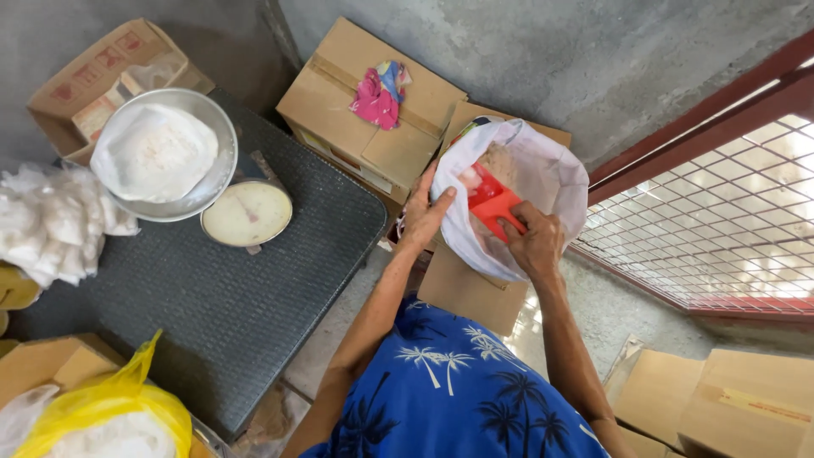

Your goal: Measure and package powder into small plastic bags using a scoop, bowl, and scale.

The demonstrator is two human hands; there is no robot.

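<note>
1. The left hand (421,216) is gripping the near rim of a white sack (555,182), its fingers closed on the fabric and holding the mouth open.
2. The right hand (534,242) is wrapped around the handle of a red scoop (492,203), which is dipping inside the sack into a pale, grainy powder (502,163); how much the scoop is carrying cannot be told.
3. The sack is sitting in an open cardboard box (466,293) on the floor, just beyond the right edge of a dark woven-topped table (229,297).
4. A metal bowl (222,140) is resting on a dial scale (248,214) near the far edge of the table; it is lined with a clear bag (153,153) already holding a mound of white powder, so judging by this, portioning is under way and further scoops appear to be needed.
5. A heap of filled, knotted small bags (51,220) is lying at the left edge of the table, suggesting that several portions are finished.
6. A yellow bag (110,407) with white contents is sitting at the near left corner.
7. A closed carton (373,127) bearing a pink cloth (377,97) is standing against the far wall beside the sack; more cartons (721,399) are lying at the lower right.
</note>
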